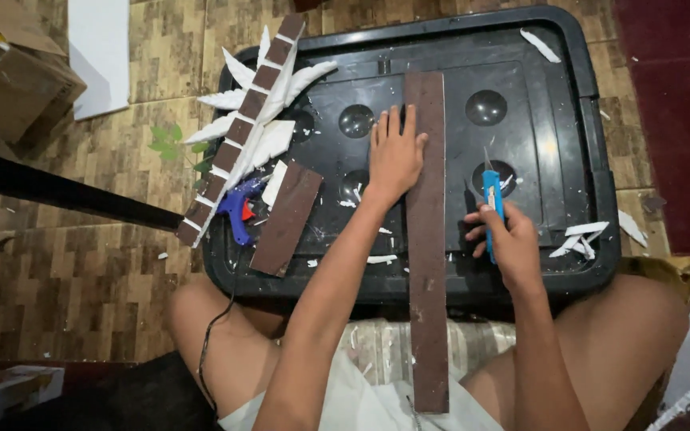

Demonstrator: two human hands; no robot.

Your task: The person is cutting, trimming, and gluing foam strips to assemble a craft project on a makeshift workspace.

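Observation:
A long brown strip [427, 263] lies lengthwise across a black plastic lid [537, 271] that rests over my lap. My left hand [394, 152] presses flat on the lid, its fingers spread against the strip's left edge. My right hand [505, 239] grips a blue utility knife [492, 199], blade pointing away from me, just to the right of the strip and apart from it.
A shorter brown piece [287, 217] and a blue glue gun [237, 211] lie on the lid's left part. A brown-and-white piece with white feather shapes [245, 120] leans off its left edge. White scraps [583, 238] lie at right. Cardboard boxes [13, 88] stand far left.

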